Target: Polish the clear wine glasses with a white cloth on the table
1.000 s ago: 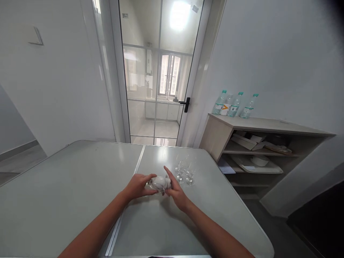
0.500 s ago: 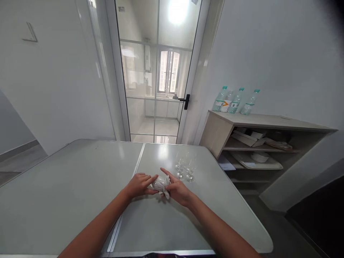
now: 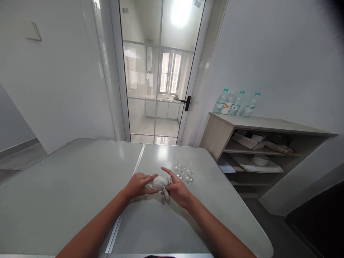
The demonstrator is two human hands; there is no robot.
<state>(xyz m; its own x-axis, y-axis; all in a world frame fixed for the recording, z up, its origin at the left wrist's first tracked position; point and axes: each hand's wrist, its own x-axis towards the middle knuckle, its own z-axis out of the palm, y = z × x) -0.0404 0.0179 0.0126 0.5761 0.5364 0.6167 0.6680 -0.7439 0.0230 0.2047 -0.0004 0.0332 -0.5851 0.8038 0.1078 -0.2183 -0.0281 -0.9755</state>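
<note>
Between my two hands, just above the table, lies a clear drinking glass [image 3: 158, 182] on its side, with its stem and foot hidden. My left hand [image 3: 139, 185] grips it from the left with thumb and fingers. A crumpled white cloth [image 3: 166, 192] is bunched around the right end of the glass; how far it reaches inside cannot be made out. My right hand [image 3: 179, 189] presses this cloth to the glass, thumb in front and forefinger stretched out. Just beyond my right hand, several clear stemmed glasses [image 3: 189, 178] stand grouped on the table.
The grey-topped table [image 3: 80, 179] has a pale metal seam running front to back. Behind it is a glazed door [image 3: 154, 118] with a black handle [image 3: 187, 103]. To the right, a wooden shelf unit [image 3: 228, 123] carries several plastic bottles [image 3: 235, 103] and holds a tray [image 3: 272, 167].
The cloth has turned and bunched slightly differently around the glass. Both hands stay in nearly the same place, and the view has tilted a little.
</note>
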